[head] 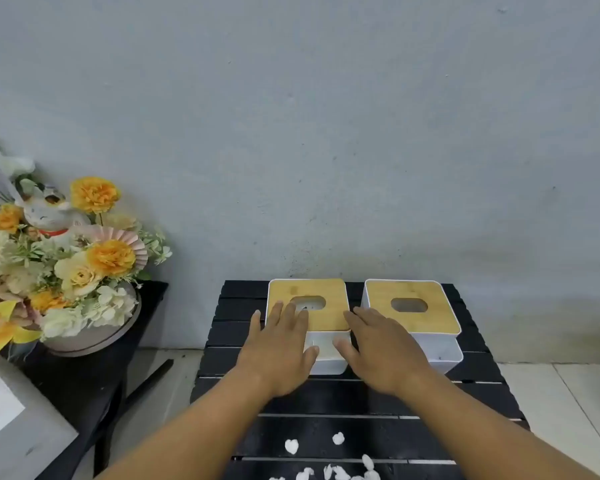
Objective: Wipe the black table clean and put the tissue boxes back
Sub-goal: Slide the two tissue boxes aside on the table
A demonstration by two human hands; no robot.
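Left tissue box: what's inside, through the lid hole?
Through the hole in the left tissue box lid only pale interior shows; tissue unconfirmed. The left hand covers the lid's near-left corner.

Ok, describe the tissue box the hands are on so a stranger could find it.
Find the black table against the wall. On it stand a left box and right box, white with wooden lids. It is the left one, nearer the flowers, touched by the left hand and right hand.

left box (329,289) and right box (442,317) fill the table's (326,400) far end (slim gap between), scraps (338,438) nearer.
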